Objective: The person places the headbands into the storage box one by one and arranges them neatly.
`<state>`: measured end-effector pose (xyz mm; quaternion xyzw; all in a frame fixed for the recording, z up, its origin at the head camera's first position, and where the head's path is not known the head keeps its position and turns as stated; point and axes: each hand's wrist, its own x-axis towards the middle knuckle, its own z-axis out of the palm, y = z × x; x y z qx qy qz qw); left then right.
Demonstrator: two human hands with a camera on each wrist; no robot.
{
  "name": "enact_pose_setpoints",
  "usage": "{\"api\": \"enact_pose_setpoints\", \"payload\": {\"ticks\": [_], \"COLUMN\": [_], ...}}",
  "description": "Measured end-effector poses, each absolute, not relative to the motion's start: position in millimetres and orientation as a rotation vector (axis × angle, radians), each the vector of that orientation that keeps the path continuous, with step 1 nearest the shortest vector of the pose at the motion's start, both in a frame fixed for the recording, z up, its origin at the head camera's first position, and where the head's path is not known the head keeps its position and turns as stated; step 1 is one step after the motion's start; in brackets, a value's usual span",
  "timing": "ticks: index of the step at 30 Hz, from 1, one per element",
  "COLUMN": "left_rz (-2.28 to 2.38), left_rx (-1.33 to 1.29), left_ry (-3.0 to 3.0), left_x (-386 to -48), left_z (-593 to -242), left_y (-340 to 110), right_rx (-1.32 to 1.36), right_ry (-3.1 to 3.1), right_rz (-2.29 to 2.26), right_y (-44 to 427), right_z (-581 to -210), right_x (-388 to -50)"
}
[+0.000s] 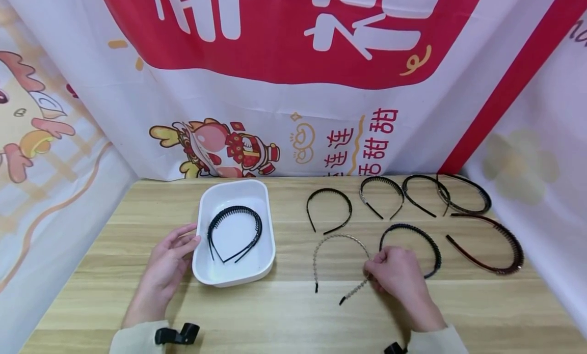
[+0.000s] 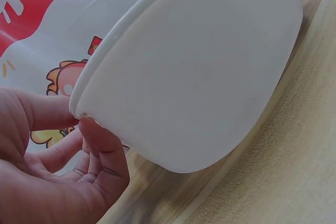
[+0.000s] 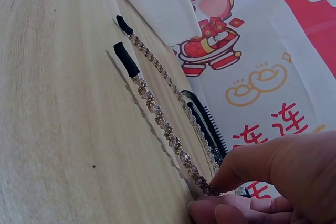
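A person's right hand (image 1: 399, 272) pinches a beaded headband (image 3: 167, 128) between thumb and fingers near the middle of a table (image 1: 284, 321), its black tips toward the front edge. Nearer the left edge, the left hand (image 1: 167, 260), thumb and finger pinching, holds the rim of a white tray (image 1: 234, 278) with black headbands (image 1: 237, 210) inside. A dark headband (image 1: 433, 247) lies just beside the right hand; others, including a brown headband (image 1: 517, 257), lie toward the back right corner.

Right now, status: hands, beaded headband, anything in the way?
Left hand pinching tub at rim. Right hand pinching beaded headband. Dark headband close behind right hand, might snag.
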<state>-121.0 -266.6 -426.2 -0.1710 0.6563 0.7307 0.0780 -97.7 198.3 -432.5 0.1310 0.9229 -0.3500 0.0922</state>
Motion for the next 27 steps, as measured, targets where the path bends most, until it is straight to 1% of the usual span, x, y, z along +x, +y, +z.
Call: {"api": "enact_pose_setpoints", "payload": {"ticks": [14, 27], "left_rz": [2.201, 2.240], "left_rx": [-0.515, -0.514], "left_ry": [1.974, 1.944], "left_x": [-118.8, -117.8], "left_z": [-428.0, -426.1], "left_y": [-266.3, -264.8], "right_rx": [0.428, 0.411], "right_ry": [2.699, 2.689], "right_rz": [-1.154, -1.219], "right_y": [199.1, 201.7], "right_z": [-434.7, -436.3], "right_x": [-99.7, -100.1]}}
